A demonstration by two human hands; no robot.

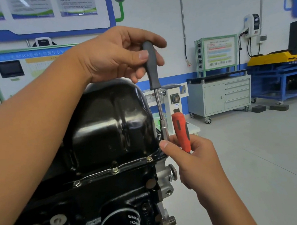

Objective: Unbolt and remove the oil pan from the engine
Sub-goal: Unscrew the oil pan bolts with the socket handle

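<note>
Head cam: left hand [119, 56] grips nut driver [154, 85] upright, right hand [195, 155] steadies socket w/ red screwdriver [181, 132], by oil pan [111, 120].

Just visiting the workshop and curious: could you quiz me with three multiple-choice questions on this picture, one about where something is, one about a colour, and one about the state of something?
1. Where does the socket end of the nut driver sit?
A. On the oil filter
B. At the oil pan's right flange edge
C. On the floor

2. What colour is the handle of the second tool, held in the right hand?
A. Orange-red
B. Blue
C. Yellow

3. What state is the oil pan in?
A. Lifted off the engine
B. On the engine, bolts showing along the front flange
C. Lying on the cart

Answers: 1 B, the shaft runs down from the left hand to the pan's right edge. 2 A, the screwdriver handle is orange-red. 3 B, flange bolts remain in place.
</note>
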